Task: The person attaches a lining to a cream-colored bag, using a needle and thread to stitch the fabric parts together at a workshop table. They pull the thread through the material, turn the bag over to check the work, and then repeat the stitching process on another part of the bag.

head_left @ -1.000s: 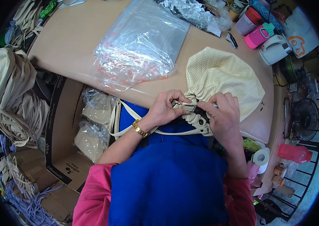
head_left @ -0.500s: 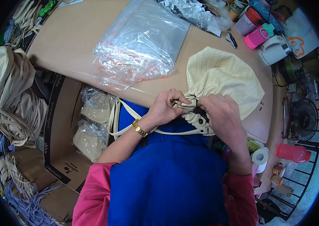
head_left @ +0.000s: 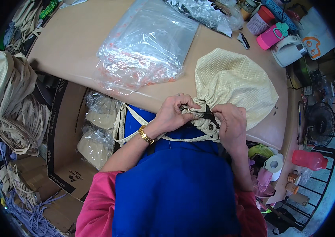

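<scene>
A cream drawstring bag with a woven herringbone texture (head_left: 234, 87) lies at the table's near right edge, its neck gathered in tight folds. My left hand (head_left: 174, 112), with a gold watch at the wrist, pinches the gathered rim between thumb and fingers. Close beside it, my right hand (head_left: 230, 122) is closed at the same rim, its fingertips on a small, thin, dark item (head_left: 206, 113) that is too small to name. The bag's cream strap (head_left: 175, 139) loops down over my blue apron (head_left: 175, 185) and off to the left.
Clear plastic bags (head_left: 151, 43) lie on the tan table (head_left: 72, 43). Left of me, an open cardboard box (head_left: 66, 130) contains wrapped cream bags (head_left: 96, 146). More cream bags (head_left: 9, 87) hang far left. A pink bottle (head_left: 272, 37) and a white kettle (head_left: 288, 51) stand back right.
My right hand has shifted slightly down and turned, showing more of the dark item at its fingertips. My left hand stays on the rim; the bag has barely moved.
</scene>
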`<action>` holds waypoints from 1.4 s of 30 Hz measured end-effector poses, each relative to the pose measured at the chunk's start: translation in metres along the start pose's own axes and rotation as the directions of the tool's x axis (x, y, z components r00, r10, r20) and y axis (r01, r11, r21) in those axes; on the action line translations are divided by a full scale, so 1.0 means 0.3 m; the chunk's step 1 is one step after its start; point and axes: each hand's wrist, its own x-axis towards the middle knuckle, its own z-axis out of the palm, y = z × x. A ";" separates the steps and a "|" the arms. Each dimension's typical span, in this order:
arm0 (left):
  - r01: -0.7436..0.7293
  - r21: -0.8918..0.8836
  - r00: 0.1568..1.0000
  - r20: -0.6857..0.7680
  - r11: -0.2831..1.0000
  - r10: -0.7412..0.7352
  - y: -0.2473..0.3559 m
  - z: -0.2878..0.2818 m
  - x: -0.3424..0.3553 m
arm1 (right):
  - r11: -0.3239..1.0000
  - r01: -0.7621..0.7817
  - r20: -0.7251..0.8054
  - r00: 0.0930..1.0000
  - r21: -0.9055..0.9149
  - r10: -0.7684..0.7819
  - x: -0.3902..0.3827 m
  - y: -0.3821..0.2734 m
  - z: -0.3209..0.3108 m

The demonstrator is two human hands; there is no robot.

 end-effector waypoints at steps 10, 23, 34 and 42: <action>-0.025 -0.030 1.000 0.011 0.999 0.025 -0.002 -0.004 0.004 | 0.987 -0.002 -0.051 0.999 0.164 0.011 -0.017 0.013 0.003; -0.028 -0.030 0.999 0.018 0.999 0.029 -0.009 -0.004 0.007 | 0.998 0.018 -0.069 0.998 0.061 -0.014 0.015 0.003 0.004; -0.040 -0.019 0.999 0.016 0.999 0.040 -0.010 -0.002 0.004 | 0.981 -0.053 0.071 0.997 0.184 0.041 0.023 0.044 0.000; -0.015 -0.045 1.000 0.020 0.999 0.016 -0.003 -0.004 0.004 | 0.938 -0.043 0.069 0.997 0.344 0.020 0.022 0.043 -0.012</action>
